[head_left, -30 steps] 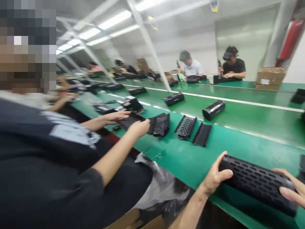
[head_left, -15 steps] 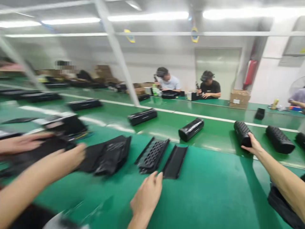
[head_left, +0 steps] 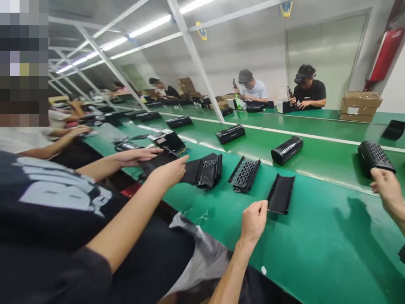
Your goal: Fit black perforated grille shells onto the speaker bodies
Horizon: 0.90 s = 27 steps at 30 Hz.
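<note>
My left hand (head_left: 254, 221) is closed, pinching the near left edge of a plain black curved panel (head_left: 281, 194) on the green bench. Just left of it lies a black panel with a honeycomb of holes (head_left: 244, 174). At the right edge, my right hand (head_left: 390, 190) has its fingers curled at the near end of a black perforated speaker-like housing (head_left: 375, 156). The hand overlaps that end, and whatever its fingers hold, if anything, is hidden.
On my left a co-worker's hands (head_left: 169, 171) handle dark sheet-like material beside another perforated black part (head_left: 208, 171). Several glossy black housings, one nearest (head_left: 287, 150), lie along the green belt. Across it, people work near a cardboard box (head_left: 360, 105).
My view has swung left. The plain panel, with my left hand at it, now lies farther from the honeycomb panel. My right hand's fingers, earlier spread around the housing's end, are now curled together.
</note>
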Tool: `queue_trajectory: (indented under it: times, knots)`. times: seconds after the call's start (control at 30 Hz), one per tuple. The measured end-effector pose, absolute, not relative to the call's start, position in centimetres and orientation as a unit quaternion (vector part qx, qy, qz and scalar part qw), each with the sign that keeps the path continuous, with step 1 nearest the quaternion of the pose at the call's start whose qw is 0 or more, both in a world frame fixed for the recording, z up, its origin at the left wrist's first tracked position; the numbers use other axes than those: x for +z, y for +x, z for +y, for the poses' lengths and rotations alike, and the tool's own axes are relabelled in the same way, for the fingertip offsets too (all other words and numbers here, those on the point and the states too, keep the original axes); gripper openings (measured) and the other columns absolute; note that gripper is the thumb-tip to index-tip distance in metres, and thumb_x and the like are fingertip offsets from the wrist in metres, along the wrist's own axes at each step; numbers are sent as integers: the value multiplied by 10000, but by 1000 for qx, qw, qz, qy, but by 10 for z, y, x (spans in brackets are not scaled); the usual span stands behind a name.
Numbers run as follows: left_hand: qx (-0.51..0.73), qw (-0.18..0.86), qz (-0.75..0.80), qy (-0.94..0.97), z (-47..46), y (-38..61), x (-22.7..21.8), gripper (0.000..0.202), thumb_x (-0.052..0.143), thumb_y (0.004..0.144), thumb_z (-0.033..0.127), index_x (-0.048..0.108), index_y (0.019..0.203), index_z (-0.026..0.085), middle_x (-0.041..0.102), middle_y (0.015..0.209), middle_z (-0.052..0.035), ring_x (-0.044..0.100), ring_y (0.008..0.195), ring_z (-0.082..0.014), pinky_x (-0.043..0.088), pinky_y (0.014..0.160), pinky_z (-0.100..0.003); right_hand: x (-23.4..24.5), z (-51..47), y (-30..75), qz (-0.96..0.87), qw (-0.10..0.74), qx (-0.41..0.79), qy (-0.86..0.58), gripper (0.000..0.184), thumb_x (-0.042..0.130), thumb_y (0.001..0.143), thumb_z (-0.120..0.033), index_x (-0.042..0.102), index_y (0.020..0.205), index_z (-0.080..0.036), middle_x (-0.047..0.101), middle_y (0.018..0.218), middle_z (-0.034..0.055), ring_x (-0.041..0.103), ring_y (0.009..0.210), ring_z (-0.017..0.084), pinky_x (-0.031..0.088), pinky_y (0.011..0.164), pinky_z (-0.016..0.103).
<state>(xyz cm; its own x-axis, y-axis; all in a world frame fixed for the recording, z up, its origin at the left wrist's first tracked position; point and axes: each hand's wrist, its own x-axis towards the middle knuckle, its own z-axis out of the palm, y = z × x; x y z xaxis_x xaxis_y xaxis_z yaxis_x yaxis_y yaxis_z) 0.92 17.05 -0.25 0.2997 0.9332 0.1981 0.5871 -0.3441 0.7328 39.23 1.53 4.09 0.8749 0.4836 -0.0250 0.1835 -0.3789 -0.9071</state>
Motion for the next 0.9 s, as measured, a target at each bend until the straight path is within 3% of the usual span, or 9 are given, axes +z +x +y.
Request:
queue_trajectory:
  times: [0.07, 0.17, 0.3, 0.43, 0.6, 0.83, 0.9]
  knots:
    - [309, 311, 464, 770, 145, 8, -5, 421, 509, 954, 458, 759, 707, 227, 737, 750, -62, 651, 742, -217, 471, 756, -308, 27, 10, 355, -256, 520, 290, -761, 714, 470, 1042, -664, 449, 1552, -165, 632, 1405, 214, 752, 1060, 310, 661, 852, 485]
    - [289, 366, 411, 783, 107, 4, -1, 474, 529, 971, 508, 735, 658, 218, 637, 647, -30, 582, 654, -186, 445, 677, -293, 14, -1, 314, -285, 496, 476, -667, 769, 610, 949, -724, 499, 1529, -232, 681, 1365, 170, 781, 908, 255, 697, 716, 407]
    - [260, 471, 378, 753, 75, -3, 1, 480, 610, 941, 579, 763, 702, 192, 584, 635, -12, 543, 595, -155, 434, 582, -267, 11, -23, 304, -282, 445, 612, -590, 656, 891, 784, -576, 712, 1269, -173, 758, 1062, 105, 706, 681, 174, 645, 483, 283]
    - [266, 619, 407, 617, 55, -4, -13, 550, 734, 826, 711, 769, 757, 166, 577, 607, 18, 525, 477, -118, 437, 477, -247, 10, -47, 305, -288, 427, 669, -536, 500, 898, 813, -523, 761, 1118, -151, 683, 754, 9, 614, 519, 105, 595, 426, 212]
    - [305, 739, 416, 435, 31, 5, -27, 671, 825, 692, 788, 762, 898, 153, 660, 669, -4, 614, 551, -155, 491, 442, -247, 5, -66, 299, -289, 430, 680, -519, 505, 882, 828, -556, 762, 1079, -135, 696, 694, 6, 618, 480, 89, 583, 439, 179]
    - [296, 798, 352, 389, 16, 3, -26, 513, 944, 714, 497, 752, 1051, 161, 742, 767, -24, 697, 669, -165, 583, 624, -266, 1, -72, 303, -284, 437, 674, -524, 480, 855, 856, -563, 744, 1055, -140, 672, 646, -12, 626, 455, 106, 577, 420, 192]
    - [296, 806, 347, 378, 15, 2, -27, 509, 942, 721, 490, 753, 1060, 162, 750, 797, -32, 700, 684, -162, 582, 638, -262, 2, -70, 303, -287, 441, 672, -522, 473, 825, 881, -585, 732, 1039, -149, 657, 644, -18, 628, 465, 108, 574, 422, 192]
